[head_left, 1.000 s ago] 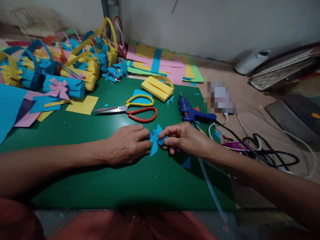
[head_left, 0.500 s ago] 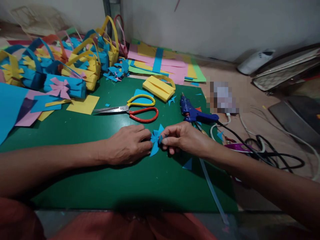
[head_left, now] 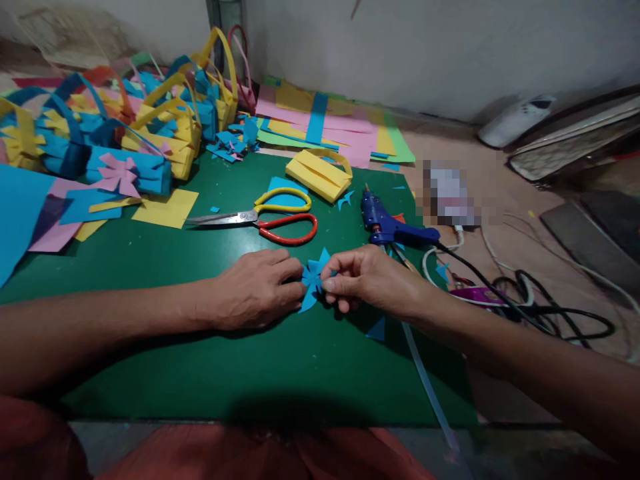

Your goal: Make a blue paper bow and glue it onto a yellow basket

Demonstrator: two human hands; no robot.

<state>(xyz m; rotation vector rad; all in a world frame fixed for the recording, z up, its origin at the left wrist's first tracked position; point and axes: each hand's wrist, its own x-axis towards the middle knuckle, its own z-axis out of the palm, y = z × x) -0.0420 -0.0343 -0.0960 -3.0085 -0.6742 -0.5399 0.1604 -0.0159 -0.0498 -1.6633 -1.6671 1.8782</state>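
A blue paper flower lies on the green board between my two hands. My left hand rests on the board, its curled fingers pressing the flower's left side. From the right, my right hand pinches a petal between thumb and forefinger. Just above the flower lie scissors with one yellow and one red handle, blades pointing left. Farther back sits a small yellow paper bag. A blue glue gun lies behind my right hand, its nozzle pointing away from me.
Several colourful paper bags crowd the back left beside a heap of blue paper flowers. Stacked coloured paper lies at the back. Cables tangle on the right. A clear glue stick crosses the board's right part.
My right fingers have moved slightly closer in on the flower, and the petal that stood up at their tips is less visible. My left hand has stayed in place.
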